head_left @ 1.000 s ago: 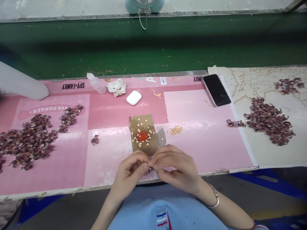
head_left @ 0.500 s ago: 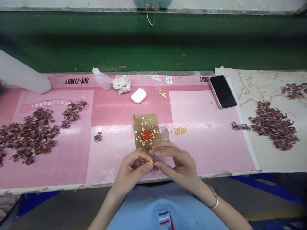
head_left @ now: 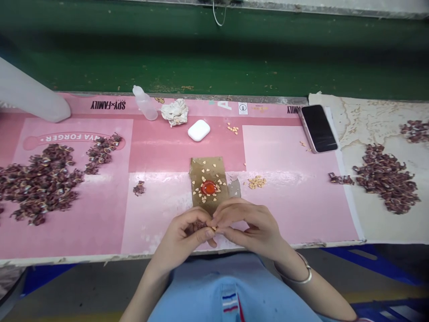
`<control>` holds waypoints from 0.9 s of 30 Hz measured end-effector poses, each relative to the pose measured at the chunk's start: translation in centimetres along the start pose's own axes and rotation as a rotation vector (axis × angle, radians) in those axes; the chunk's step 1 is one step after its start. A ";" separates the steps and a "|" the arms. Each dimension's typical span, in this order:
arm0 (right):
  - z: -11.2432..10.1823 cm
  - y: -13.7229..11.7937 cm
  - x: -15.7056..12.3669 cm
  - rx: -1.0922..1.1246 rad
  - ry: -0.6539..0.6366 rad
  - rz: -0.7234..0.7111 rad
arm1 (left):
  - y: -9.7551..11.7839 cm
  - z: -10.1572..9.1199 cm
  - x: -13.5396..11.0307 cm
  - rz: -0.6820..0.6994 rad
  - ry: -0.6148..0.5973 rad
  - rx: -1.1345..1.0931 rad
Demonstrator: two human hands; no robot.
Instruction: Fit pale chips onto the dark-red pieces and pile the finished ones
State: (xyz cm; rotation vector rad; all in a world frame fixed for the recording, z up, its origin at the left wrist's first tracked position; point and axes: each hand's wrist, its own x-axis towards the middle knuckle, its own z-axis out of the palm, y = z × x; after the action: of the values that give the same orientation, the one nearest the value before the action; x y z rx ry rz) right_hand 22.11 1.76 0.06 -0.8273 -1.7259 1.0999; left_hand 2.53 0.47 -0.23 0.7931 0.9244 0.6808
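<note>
My left hand and my right hand meet at the near edge of the pink mat. Both pinch a small piece between their fingertips; a tan bit shows there and dark maroon pieces lie in my left palm. Just beyond the fingers lies a brown card with a red blob in its middle and several small pale heart-shaped bits around it. A little heap of tan bits sits to the card's right.
Maroon piece heaps lie at the left and right. A phone, white earbud case, crumpled tissue, small clear bottle and a white object line the back. Behind runs a green wall.
My fingertips have drawn closer together around the small piece. The view has shifted slightly, so the table sits a little lower and to the right.
</note>
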 end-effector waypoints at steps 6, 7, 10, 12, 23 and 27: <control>0.8 0.5 0.1 0.079 0.042 0.024 | -0.1 -0.1 0.0 0.012 0.053 0.004; 0.8 0.6 0.2 0.078 0.055 0.027 | 0.0 -0.2 0.0 0.013 0.057 0.006; 0.4 1.0 0.5 0.049 0.119 0.051 | 0.1 -0.4 -0.1 0.021 0.089 0.049; 0.0 1.6 0.7 -0.047 0.183 0.058 | 0.1 -0.5 -0.2 0.041 0.135 0.084; 0.3 5.1 0.1 -0.295 0.282 0.076 | -0.6 -1.8 -1.0 0.172 0.257 0.135; 0.3 5.1 -0.1 -0.289 0.272 0.109 | -0.7 -1.8 -0.9 0.207 0.255 0.172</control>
State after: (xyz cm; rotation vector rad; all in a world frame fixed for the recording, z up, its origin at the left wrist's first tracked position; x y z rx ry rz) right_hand 22.21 3.49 -4.79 -1.2045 -1.6431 0.7726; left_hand 0.65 -0.15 -1.12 0.9787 1.1532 0.9071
